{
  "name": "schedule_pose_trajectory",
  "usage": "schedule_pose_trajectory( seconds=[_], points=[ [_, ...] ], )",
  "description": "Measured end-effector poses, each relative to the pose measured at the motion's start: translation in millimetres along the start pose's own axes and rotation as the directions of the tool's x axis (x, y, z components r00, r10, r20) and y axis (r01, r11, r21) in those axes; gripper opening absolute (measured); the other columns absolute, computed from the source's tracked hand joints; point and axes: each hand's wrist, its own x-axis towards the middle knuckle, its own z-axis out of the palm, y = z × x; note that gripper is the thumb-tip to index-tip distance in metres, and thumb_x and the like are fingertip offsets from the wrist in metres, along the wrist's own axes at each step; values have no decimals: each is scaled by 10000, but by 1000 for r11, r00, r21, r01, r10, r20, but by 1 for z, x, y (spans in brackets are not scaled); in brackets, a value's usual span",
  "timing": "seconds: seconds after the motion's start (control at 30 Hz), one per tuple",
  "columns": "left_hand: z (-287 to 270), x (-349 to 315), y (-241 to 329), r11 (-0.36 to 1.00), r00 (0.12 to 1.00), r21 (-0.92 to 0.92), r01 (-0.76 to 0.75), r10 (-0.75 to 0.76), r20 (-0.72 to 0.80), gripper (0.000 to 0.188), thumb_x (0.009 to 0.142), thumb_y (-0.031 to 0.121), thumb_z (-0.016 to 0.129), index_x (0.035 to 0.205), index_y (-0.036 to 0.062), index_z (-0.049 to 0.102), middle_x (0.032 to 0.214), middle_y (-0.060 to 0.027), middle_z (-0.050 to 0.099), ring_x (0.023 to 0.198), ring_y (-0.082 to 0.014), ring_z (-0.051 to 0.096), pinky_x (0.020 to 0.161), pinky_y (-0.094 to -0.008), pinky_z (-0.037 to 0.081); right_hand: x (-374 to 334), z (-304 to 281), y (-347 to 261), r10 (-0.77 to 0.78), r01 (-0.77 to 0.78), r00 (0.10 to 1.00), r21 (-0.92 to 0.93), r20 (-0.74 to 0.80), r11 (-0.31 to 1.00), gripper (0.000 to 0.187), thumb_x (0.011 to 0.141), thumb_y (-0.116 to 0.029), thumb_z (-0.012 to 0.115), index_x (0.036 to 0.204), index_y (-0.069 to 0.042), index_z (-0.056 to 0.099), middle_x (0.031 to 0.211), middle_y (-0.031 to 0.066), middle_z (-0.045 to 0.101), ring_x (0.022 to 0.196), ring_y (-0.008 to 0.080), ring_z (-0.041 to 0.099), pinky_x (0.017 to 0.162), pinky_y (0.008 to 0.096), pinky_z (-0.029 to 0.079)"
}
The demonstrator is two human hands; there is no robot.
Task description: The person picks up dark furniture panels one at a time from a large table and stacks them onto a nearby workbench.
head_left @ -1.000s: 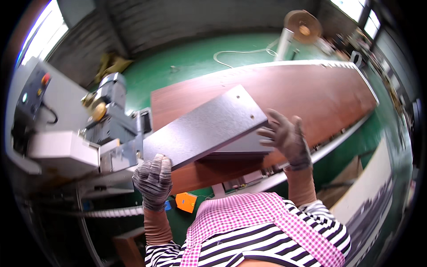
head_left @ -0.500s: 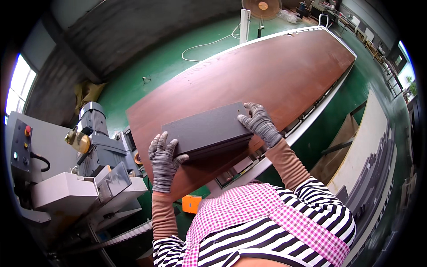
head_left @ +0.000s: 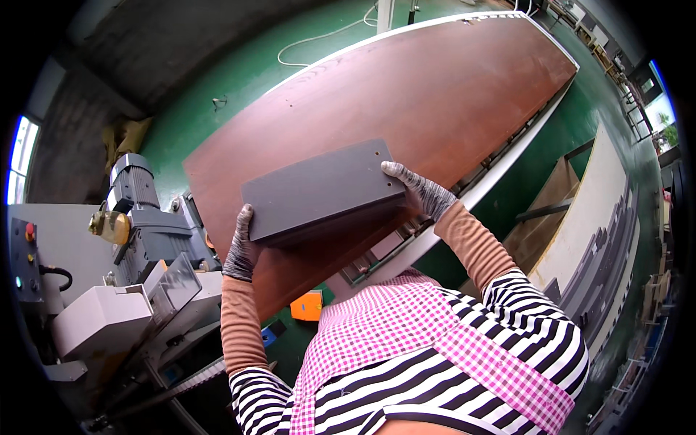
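Note:
Between my two gloved hands is a thick dark grey rectangular board (head_left: 319, 188), with small holes near its right end. Whether it is one piece or a stack, I cannot tell. My left hand (head_left: 241, 246) is closed on its left end, thumb at the top edge and the other fingers mostly hidden. At the right end my right hand (head_left: 420, 190) grips with the thumb over the top face, its remaining fingers out of sight beneath. Under the board spreads a long reddish-brown tabletop (head_left: 435, 87) with a pale rim.
A machine with a grey motor (head_left: 134, 185) and a control box (head_left: 27, 261) with buttons stands at the left. An orange block (head_left: 307, 306) shows below the tabletop. To the right, dark grey strips (head_left: 594, 290) lie on a pale board (head_left: 580, 210). A cable crosses the green floor.
The board's top face now shows more fully, and my fingers have shifted from over its ends to its sides and underneath. The view has moved, dropping the fan out of sight.

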Motion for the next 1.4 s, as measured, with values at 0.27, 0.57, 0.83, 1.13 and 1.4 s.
schedule_pose_trajectory(
  seconds=[0.27,0.57,0.83,1.13,1.4],
  points=[
    [-15,-2,-20,997,999,63,-49,50,-1,541,873,513,529,1151,48,544,1096,-78,573,1031,-181,532,892,-349,444,-34,-5,32,-188,183,982,-120,-26,976,797,744,-553,668,1311,-51,419,1184,86,537,1102,165,517,953,348,427],
    [-71,27,-87,649,856,561,-514,436,279,401,885,124,592,1248,60,433,1182,-91,521,1090,-220,504,952,-370,421,-78,-52,79,-137,125,990,197,45,972,1027,720,-517,731,1458,-108,146,1411,120,334,1284,237,368,1014,412,379],
    [-20,20,-52,997,991,-55,-53,59,121,514,859,463,564,1207,87,523,1152,-60,562,1060,-233,520,904,-406,443,-97,-36,104,-317,331,943,186,-104,925,1113,707,-494,750,1484,-146,34,1469,122,248,1338,255,286,1063,432,294],
    [70,55,-41,1000,932,0,-31,29,360,647,818,494,588,1258,29,493,1205,-126,556,1060,-297,544,900,-454,453,-117,-53,123,-466,515,848,185,-253,837,1167,710,-475,738,1484,-156,-75,1516,131,150,1396,249,133,1119,434,137],
    [251,114,-98,987,803,132,93,-153,576,586,796,428,630,1203,19,531,1116,-113,599,1008,-254,580,875,-396,485,-248,-97,134,-528,728,554,67,-643,683,937,754,-442,711,1463,-133,181,1401,117,374,1274,244,378,1045,407,314]
  ],
)
